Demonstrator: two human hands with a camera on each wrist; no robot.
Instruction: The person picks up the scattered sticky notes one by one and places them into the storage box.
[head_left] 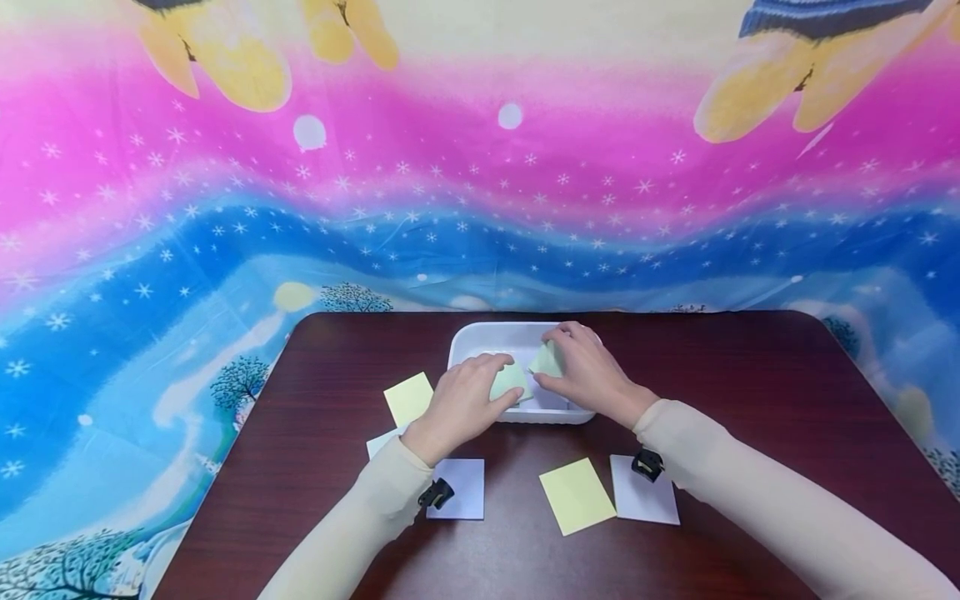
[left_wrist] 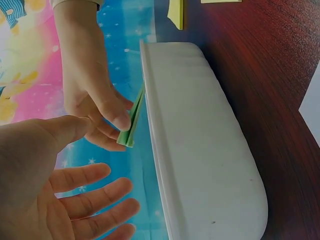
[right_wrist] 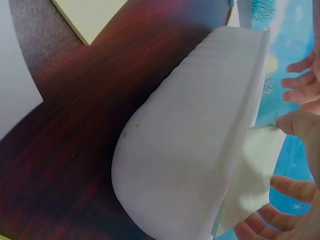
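A white plastic tray (head_left: 551, 417) stands near the table's far edge, with both hands over it. My right hand (head_left: 596, 377) pinches a pale green sticky-note pad (head_left: 547, 360) between thumb and fingers; the right wrist view shows this green pad (right_wrist: 252, 172) slanting at the tray's rim. Over the tray's left part is my left hand (head_left: 461, 402), its thumb and fingers spread and nothing held in the left wrist view. Another pale green pad (head_left: 510, 382) shows between those fingers in the head view, apparently lying in the tray. The tray's inside is partly hidden by the hands.
A yellow pad (head_left: 410, 400) and a partly covered pale blue pad (head_left: 381, 441) lie left of the tray. Nearer the front are a lilac pad (head_left: 461, 490), another yellow pad (head_left: 577, 497) and a second lilac pad (head_left: 647, 496). A printed cloth (head_left: 480, 167) hangs behind the table.
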